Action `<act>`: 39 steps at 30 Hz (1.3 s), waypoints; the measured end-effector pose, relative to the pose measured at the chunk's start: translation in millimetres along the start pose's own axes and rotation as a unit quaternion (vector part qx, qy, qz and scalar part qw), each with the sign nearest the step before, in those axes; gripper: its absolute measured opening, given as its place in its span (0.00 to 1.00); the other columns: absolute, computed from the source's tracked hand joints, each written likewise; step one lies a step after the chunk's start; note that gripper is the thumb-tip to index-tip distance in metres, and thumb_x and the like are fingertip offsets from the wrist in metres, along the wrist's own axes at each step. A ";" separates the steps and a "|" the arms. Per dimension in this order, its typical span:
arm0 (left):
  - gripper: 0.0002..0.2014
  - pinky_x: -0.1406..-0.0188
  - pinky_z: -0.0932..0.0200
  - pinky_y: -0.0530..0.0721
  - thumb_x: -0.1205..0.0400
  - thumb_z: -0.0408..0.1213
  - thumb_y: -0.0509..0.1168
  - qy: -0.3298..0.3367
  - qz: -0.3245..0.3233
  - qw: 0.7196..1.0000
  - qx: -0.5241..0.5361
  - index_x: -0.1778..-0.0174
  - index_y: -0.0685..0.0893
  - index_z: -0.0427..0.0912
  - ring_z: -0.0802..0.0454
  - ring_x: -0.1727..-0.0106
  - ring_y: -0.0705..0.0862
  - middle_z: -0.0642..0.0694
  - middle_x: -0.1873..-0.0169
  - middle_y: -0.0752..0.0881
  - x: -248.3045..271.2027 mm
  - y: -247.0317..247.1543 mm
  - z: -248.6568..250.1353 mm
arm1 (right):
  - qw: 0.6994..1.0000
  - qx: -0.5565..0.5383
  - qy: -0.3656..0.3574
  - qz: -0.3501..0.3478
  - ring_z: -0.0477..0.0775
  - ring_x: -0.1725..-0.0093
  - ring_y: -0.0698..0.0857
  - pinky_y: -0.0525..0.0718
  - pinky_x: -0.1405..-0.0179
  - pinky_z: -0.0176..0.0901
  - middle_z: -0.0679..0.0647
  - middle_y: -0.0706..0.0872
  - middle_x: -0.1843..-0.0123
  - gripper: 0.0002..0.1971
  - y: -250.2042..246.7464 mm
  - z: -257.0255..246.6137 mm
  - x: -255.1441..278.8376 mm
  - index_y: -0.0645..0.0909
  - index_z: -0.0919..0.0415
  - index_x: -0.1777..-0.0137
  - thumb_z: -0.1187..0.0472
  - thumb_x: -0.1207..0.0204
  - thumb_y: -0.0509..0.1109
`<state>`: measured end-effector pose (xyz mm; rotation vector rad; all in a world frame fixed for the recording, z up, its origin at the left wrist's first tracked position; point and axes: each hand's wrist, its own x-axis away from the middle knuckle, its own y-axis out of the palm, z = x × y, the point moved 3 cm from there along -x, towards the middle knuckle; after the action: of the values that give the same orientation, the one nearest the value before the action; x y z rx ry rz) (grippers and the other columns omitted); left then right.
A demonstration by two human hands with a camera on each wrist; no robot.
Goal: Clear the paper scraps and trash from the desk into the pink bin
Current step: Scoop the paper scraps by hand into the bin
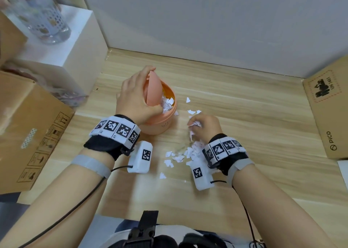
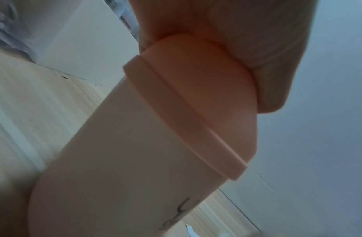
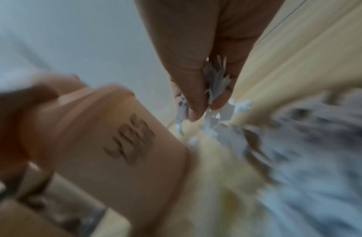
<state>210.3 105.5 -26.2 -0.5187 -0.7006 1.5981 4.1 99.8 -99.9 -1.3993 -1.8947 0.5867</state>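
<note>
Pinching a small wad of torn white paper (image 3: 215,83), the fingers (image 3: 196,102) of the right hand (image 1: 204,125) are curled in tight around it, thumb pressed against the fingertips, with loose bits poking out below the grip. The right wrist view is smeared, so how many pieces are in there I cannot tell. That hand sits low over the desk (image 1: 254,119), just right of the pink bin (image 1: 162,123), probably because the thickest drift of paper scraps (image 1: 183,154) lies right under its wrist and it gathers where the supply is.

Over at the bin, the left hand (image 1: 135,99) is wrapped around the swing lid (image 1: 154,91), fingers over the far edge and thumb at the near edge, tipping the lid up on its side so the mouth stays open. Holding it that way looks deliberate: the flap would likely swing closed otherwise, and the grip also steadies a light bin against being nudged. White scraps (image 1: 167,103) already show inside, close to the rim.

Further out, a few stray pieces (image 1: 192,111) lie between the bin and the right hand, one scrap (image 1: 188,99) sits beyond them, and another (image 1: 162,175) lies nearer the person. A good share is cleared, I'd judge, but plenty remains.
</note>
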 end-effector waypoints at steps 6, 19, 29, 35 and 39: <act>0.44 0.37 0.36 0.73 0.44 0.49 0.66 0.033 -0.024 0.999 -0.006 0.29 0.60 0.66 0.45 0.30 0.67 0.55 0.30 0.72 -1.3 -2.5 -3.3 | 0.980 -0.162 -0.058 0.104 0.47 0.64 0.81 0.82 0.60 0.40 0.47 0.83 0.60 0.07 -41.3 -85.7 -12.5 0.84 0.50 0.64 0.64 0.32 0.74; 0.48 0.38 0.43 0.67 0.50 0.63 0.58 0.044 -0.038 0.998 -0.007 0.28 0.59 0.67 0.48 0.27 0.65 0.57 0.28 0.70 -1.6 -5.0 -4.6 | 0.995 -0.095 -0.031 -0.021 0.52 0.41 0.83 0.81 0.38 0.43 0.54 0.83 0.39 0.23 -36.0 -132.0 -4.9 0.78 0.57 0.37 0.73 0.32 0.66; 0.44 0.40 0.44 0.67 0.44 0.50 0.67 0.042 -0.024 0.999 -0.006 0.29 0.60 0.66 0.47 0.28 0.67 0.57 0.29 0.71 -4.0 -3.6 -6.2 | 0.985 -0.170 -0.010 -0.005 0.50 0.58 0.84 0.82 0.67 0.35 0.53 0.87 0.52 0.16 -43.8 -111.1 -3.0 0.81 0.54 0.48 0.74 0.30 0.63; 0.42 0.36 0.41 0.71 0.42 0.47 0.68 0.026 0.004 1.000 0.014 0.31 0.61 0.68 0.46 0.29 0.68 0.58 0.31 0.73 -3.5 -1.5 -5.2 | 0.994 -0.034 0.094 -0.037 0.46 0.58 0.79 0.79 0.52 0.43 0.56 0.79 0.39 0.25 -39.0 -16.7 25.8 0.77 0.53 0.38 0.62 0.36 0.78; 0.40 0.34 0.41 0.70 0.40 0.48 0.69 0.022 0.010 1.000 0.015 0.32 0.60 0.69 0.45 0.28 0.68 0.57 0.30 0.73 -4.6 0.7 -7.3 | 0.967 0.114 0.178 -0.140 0.54 0.40 0.73 0.77 0.36 0.49 0.55 0.62 0.32 0.51 -20.5 39.7 60.3 0.59 0.45 0.26 0.58 0.48 0.85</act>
<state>215.5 102.0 -32.2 -0.5386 -0.6389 1.6087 -49.3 152.4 -95.2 -0.9907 -1.6368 0.3701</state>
